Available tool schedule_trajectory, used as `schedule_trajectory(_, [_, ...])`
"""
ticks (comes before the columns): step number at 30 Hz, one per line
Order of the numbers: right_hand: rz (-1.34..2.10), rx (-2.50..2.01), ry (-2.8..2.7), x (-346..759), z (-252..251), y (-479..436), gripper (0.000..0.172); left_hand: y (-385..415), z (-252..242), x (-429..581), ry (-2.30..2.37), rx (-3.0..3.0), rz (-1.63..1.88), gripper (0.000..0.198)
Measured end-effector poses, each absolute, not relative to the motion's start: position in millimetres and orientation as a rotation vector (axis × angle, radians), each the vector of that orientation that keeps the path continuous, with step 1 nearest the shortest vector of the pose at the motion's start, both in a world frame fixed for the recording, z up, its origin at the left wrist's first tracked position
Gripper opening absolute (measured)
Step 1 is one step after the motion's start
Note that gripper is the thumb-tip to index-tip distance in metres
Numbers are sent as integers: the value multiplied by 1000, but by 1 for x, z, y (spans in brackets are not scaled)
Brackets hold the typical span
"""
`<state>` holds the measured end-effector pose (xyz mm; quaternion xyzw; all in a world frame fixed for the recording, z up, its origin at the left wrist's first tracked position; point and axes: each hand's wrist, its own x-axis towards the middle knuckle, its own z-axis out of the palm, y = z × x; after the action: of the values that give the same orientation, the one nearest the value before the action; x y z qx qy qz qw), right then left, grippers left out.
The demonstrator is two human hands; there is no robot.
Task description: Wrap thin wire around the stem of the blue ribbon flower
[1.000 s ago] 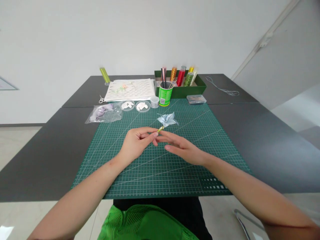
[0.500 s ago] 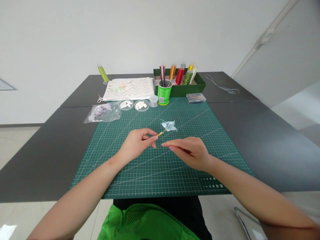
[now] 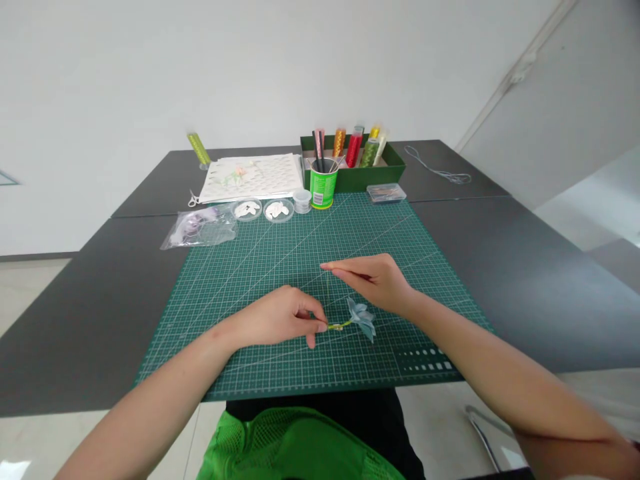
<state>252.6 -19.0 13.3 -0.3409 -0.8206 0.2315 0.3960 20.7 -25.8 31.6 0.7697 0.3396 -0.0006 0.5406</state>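
Observation:
My left hand (image 3: 287,317) pinches the green-wrapped stem of a pale blue artificial flower (image 3: 361,319) between thumb and fingertips. The flower points right, its petals tilted, and a small whitish bit shows along the stem. Higher up and farther from me, my right hand (image 3: 383,283) is closed in a pinch. A thin yellow-green thread (image 3: 329,288) runs from its fingertips down toward the stem by my left fingers. Both hands are above the green cutting mat (image 3: 260,260).
Behind are a green can (image 3: 323,189) of tools, a green box (image 3: 370,178) of thread spools, and two dishes (image 3: 279,211) of white pieces. Printed sheets (image 3: 275,175), a plastic bag (image 3: 200,229), small scissors (image 3: 193,199) and a clear case (image 3: 386,193) lie around the mat.
My left hand has brought the flower nearer to me and turned its head to the right. My right hand has risen away from me, with the thread stretched below it.

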Motion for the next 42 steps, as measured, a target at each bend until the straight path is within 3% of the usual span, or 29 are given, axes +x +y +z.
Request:
schedule_trajectory(10, [782,-1028,-2184,257,-2,-2,28,-29,43,18,832,1742,61,23])
schedule_trajectory(19, [920,-1116,-2242,260,-27,6,24,-21,48,7,888,1659,424,22])
schedule_trajectory(30, [1286,-841,-2336,260,1,-2,34,-7,51,0,1144,1604,668,28])
schedule_trajectory(37, [1421,-707,-2258,266,22,-13,33,0,47,-4,1218,1570,663,29])
schedule_trajectory(42, [1408,-584,-2159,269,37,-23,28,-3,42,0,1181,1628,407,28])
